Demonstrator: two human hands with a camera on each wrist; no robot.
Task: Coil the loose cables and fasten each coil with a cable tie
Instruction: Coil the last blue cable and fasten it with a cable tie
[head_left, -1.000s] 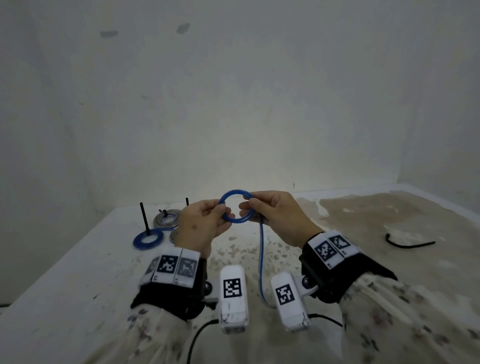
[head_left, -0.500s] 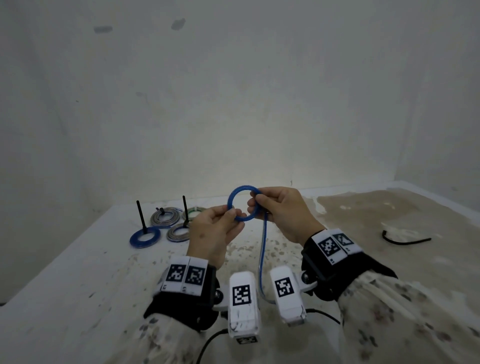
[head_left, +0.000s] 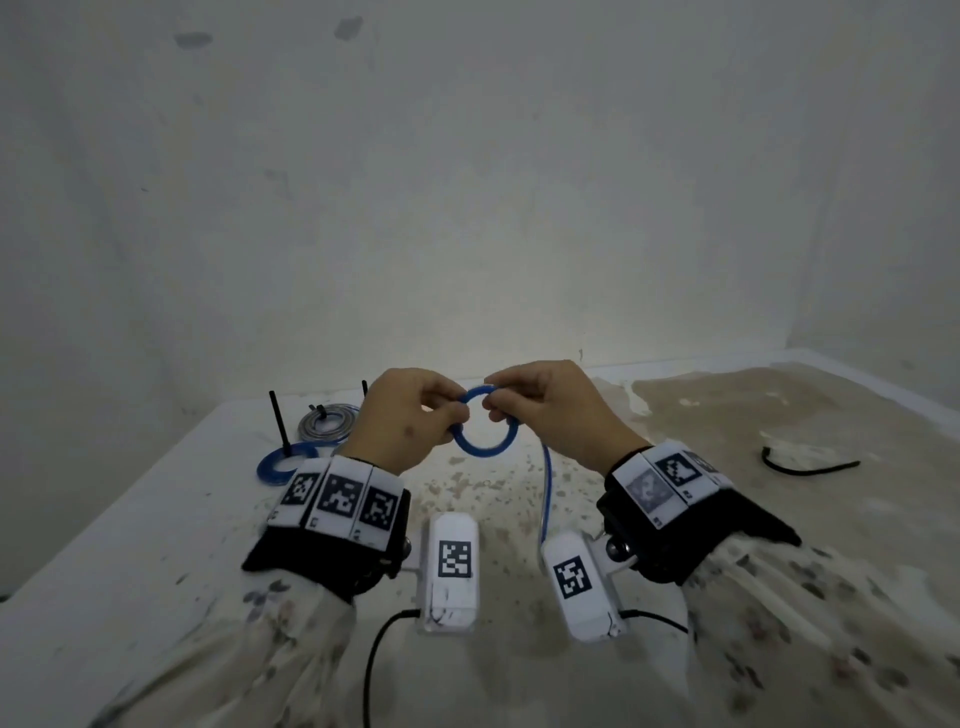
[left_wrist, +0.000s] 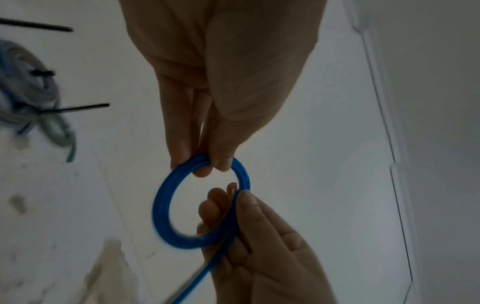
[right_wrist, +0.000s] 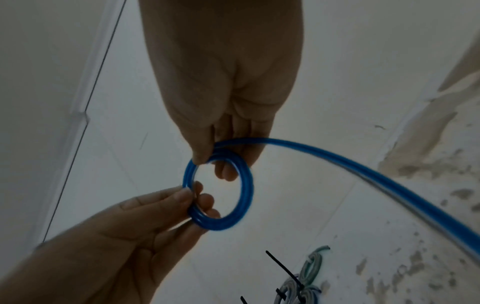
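A blue cable wound into a small ring-shaped coil is held up over the table between both hands. My left hand pinches its upper left side, seen close up in the left wrist view, left hand on the coil. My right hand pinches the upper right side, with a finger through the ring in the right wrist view, right hand on the coil. The loose blue tail leaves the right hand and hangs down toward me, the same tail.
At the back left of the white table lie a blue coil and a grey coil, both fastened, with black tie ends sticking up. A loose black tie lies at the right on the stained patch. A wall stands just behind.
Both hands have shifted their grip to the top of the ring, so it now hangs below the fingers instead of standing above them. The tail still hangs from the right hand.
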